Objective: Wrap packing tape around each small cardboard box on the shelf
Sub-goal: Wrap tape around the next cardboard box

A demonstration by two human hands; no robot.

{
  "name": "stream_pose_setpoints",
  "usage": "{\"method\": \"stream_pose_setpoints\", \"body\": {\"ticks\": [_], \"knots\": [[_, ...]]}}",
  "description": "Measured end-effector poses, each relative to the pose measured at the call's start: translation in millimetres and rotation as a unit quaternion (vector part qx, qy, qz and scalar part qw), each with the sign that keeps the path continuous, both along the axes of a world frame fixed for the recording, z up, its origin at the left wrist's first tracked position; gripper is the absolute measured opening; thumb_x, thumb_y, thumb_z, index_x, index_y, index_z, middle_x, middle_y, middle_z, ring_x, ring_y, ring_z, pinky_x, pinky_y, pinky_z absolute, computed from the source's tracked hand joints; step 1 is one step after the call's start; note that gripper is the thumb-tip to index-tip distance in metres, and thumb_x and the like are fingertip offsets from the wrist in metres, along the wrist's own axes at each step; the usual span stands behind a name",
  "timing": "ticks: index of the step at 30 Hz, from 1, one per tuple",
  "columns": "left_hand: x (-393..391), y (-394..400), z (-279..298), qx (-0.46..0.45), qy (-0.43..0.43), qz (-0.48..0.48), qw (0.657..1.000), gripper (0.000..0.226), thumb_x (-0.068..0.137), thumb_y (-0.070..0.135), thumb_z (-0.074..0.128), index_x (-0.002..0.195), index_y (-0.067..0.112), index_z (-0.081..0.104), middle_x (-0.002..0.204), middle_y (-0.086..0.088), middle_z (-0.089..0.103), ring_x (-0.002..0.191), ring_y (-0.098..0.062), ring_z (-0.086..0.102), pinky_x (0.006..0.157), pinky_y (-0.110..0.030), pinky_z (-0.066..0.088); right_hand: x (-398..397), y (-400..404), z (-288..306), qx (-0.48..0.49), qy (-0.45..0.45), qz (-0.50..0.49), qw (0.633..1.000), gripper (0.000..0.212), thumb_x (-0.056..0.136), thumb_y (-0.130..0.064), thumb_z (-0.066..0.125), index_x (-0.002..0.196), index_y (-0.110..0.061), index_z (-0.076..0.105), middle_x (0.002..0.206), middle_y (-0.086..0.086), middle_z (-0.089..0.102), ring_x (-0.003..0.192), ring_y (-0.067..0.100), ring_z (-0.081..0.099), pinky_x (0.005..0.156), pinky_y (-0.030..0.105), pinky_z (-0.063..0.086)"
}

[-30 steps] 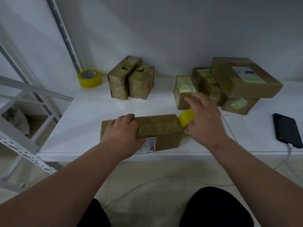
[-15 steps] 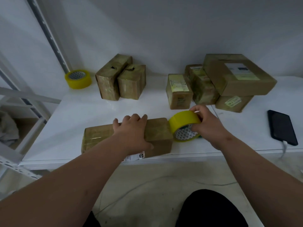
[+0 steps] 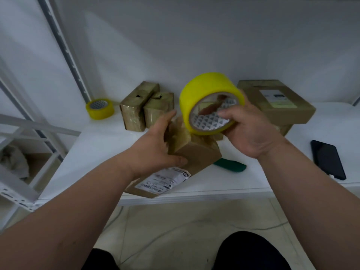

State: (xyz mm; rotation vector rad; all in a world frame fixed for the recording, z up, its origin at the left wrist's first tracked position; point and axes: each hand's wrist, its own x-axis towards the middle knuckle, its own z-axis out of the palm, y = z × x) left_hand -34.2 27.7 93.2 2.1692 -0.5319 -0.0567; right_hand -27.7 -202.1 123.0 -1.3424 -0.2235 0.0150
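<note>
My left hand [image 3: 155, 151] grips a long brown cardboard box [image 3: 191, 154] with a white label, lifted and tilted above the front of the white shelf [image 3: 101, 145]. My right hand [image 3: 251, 131] holds a yellow roll of packing tape [image 3: 206, 96] just above the box's far end, fingers in the roll's core. Two taped small boxes [image 3: 145, 110] stand at the back left. A larger box [image 3: 276, 100] rests on others at the back right, partly hidden by my right hand.
A second yellow tape roll [image 3: 100, 108] lies at the back left by the metal upright. A green object [image 3: 230, 165] lies on the shelf under my right wrist. A black phone [image 3: 328, 158] with a cable lies at the right.
My left hand has lifted the long box off the shelf and tilted it. My right hand has raised the tape roll from beside the box to above it. The green object now shows.
</note>
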Motion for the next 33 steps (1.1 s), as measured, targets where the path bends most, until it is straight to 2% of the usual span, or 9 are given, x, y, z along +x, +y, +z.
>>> {"method": "stream_pose_setpoints", "body": {"ticks": [3,6,12,15,18,24,28,31,33], "knots": [[-8.5,2.5,22.1,-0.02,-0.046,-0.003,0.999,0.097,0.058,0.034,0.092,0.139,0.034,0.039,0.13,0.012,0.053,0.115,0.002,0.052,0.092,-0.017,0.047,-8.1,20.1,13.2,-0.086,-0.04,-0.009,0.995,0.04,0.068,-0.013,0.065,0.104,-0.03,0.057,0.101,0.008,0.066,0.109,0.037,0.06,0.098,0.062,0.044],[-14.7,15.0,33.4,0.004,-0.056,0.01,0.998,0.089,0.053,0.046,0.088,0.132,0.037,0.046,0.129,0.011,0.054,0.116,-0.006,0.054,0.098,-0.037,0.048,-18.0,34.6,28.4,-0.215,-0.072,0.012,0.974,0.048,0.061,-0.023,0.065,0.106,-0.033,0.05,0.106,0.014,0.061,0.107,0.04,0.058,0.09,0.067,0.045],[-26.9,43.9,39.6,0.006,-0.045,0.021,0.999,0.08,0.051,0.05,0.087,0.112,0.068,0.04,0.118,0.038,0.051,0.109,0.016,0.048,0.084,-0.01,0.04,-30.3,49.8,57.5,-0.348,-0.102,0.068,0.929,0.068,0.059,-0.015,0.066,0.12,-0.026,0.04,0.105,0.01,0.059,0.098,0.03,0.061,0.077,0.053,0.055],[-30.7,49.2,36.5,0.006,-0.042,0.025,0.999,0.087,0.051,0.047,0.089,0.124,0.055,0.041,0.124,0.026,0.053,0.113,0.008,0.05,0.088,-0.018,0.042,-34.9,48.6,67.3,-0.365,-0.124,0.07,0.92,0.065,0.058,-0.014,0.065,0.118,-0.024,0.043,0.099,0.005,0.058,0.084,0.01,0.062,0.061,0.024,0.053],[-32.7,63.3,35.1,-0.006,-0.028,0.036,0.999,0.087,0.055,0.039,0.092,0.125,0.045,0.041,0.119,0.025,0.053,0.109,0.017,0.048,0.081,-0.006,0.039,-33.7,31.9,71.2,-0.378,-0.119,0.029,0.918,0.056,0.056,-0.014,0.062,0.107,-0.035,0.05,0.094,0.001,0.059,0.077,-0.002,0.062,0.059,0.022,0.05],[-37.6,83.3,33.5,-0.038,0.012,0.04,0.998,0.092,0.055,0.036,0.093,0.133,0.037,0.043,0.126,0.018,0.056,0.125,0.001,0.047,0.107,-0.037,0.041,-27.2,-1.6,59.9,-0.44,-0.088,0.008,0.893,0.061,0.064,-0.001,0.067,0.109,-0.04,0.054,0.106,0.003,0.06,0.084,0.0,0.062,0.063,0.026,0.05],[-38.5,88.2,31.6,-0.063,0.025,0.036,0.997,0.091,0.053,0.035,0.092,0.13,0.041,0.045,0.125,0.02,0.057,0.125,0.002,0.047,0.107,-0.042,0.041,-23.8,-4.2,50.6,-0.472,-0.076,0.024,0.878,0.076,0.071,0.008,0.064,0.121,-0.046,0.049,0.115,-0.011,0.056,0.099,0.007,0.055,0.068,0.027,0.048],[-39.0,88.1,30.8,-0.089,0.04,0.031,0.995,0.096,0.05,0.036,0.092,0.133,0.043,0.043,0.13,0.02,0.054,0.127,0.001,0.045,0.107,-0.043,0.042,-23.9,7.9,33.4,-0.485,-0.059,0.047,0.871,0.083,0.073,0.008,0.062,0.124,-0.055,0.043,0.128,-0.008,0.05,0.107,0.013,0.053,0.08,0.03,0.05],[-40.2,88.3,31.1,-0.098,0.043,0.02,0.994,0.1,0.054,0.028,0.093,0.135,0.054,0.039,0.136,0.022,0.049,0.129,0.001,0.043,0.109,-0.041,0.041,-24.6,16.5,21.2,-0.47,-0.042,0.058,0.88,0.084,0.076,0.005,0.061,0.125,-0.06,0.039,0.131,-0.004,0.046,0.105,0.011,0.052,0.074,0.024,0.048]]}}
